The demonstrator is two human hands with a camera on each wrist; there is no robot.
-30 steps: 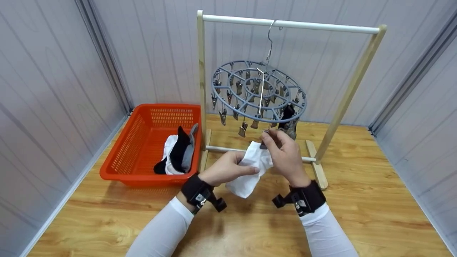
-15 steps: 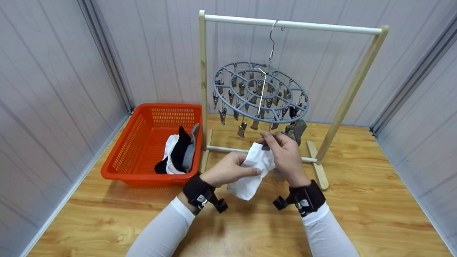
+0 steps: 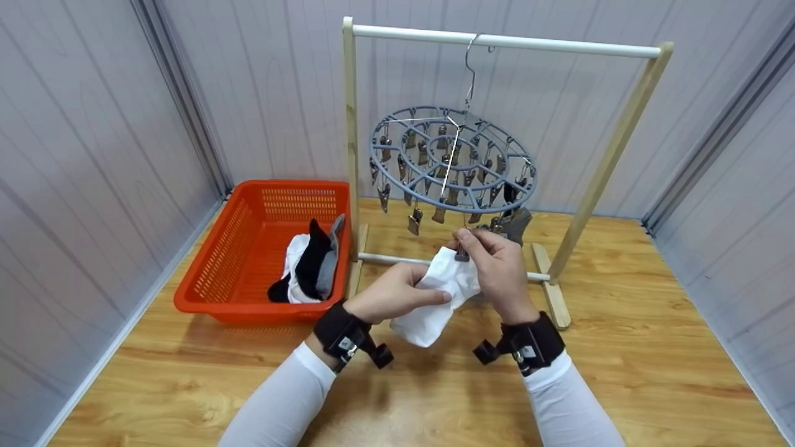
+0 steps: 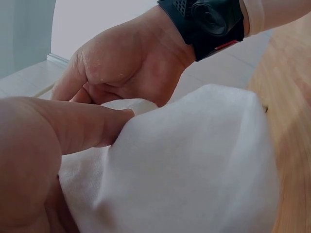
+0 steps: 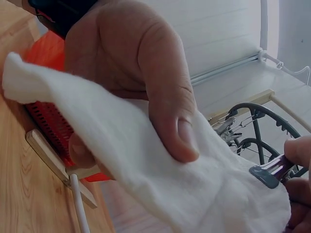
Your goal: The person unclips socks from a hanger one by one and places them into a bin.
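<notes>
A white sock point(image 3: 428, 320) hangs between my two hands, cuff upward. My left hand point(image 3: 394, 293) pinches it, with the thumb across the near side and the other fingers mostly behind the cloth. My right hand point(image 3: 502, 273) pinches the metal clip point(image 5: 274, 171) between thumb and finger. In the right wrist view, the clip's grey-tipped end lies over the sock's cuff. This clip belongs to the round grey drying hanger point(image 3: 459, 208) above. The left wrist view shows mostly sock, with the right hand behind it.
An orange basket point(image 3: 208, 273) at left holds black, white and grey socks. The hanger hooks onto a wooden stand's white rail point(image 3: 559, 45). Several clips dangle from it. At its right side hang a grey sock point(image 3: 515, 225) and a black piece of cloth point(image 3: 510, 191).
The hanger has turned slightly, and the grey sock at its right shows more. Both hands stay nearly in place on the white sock and clip.
</notes>
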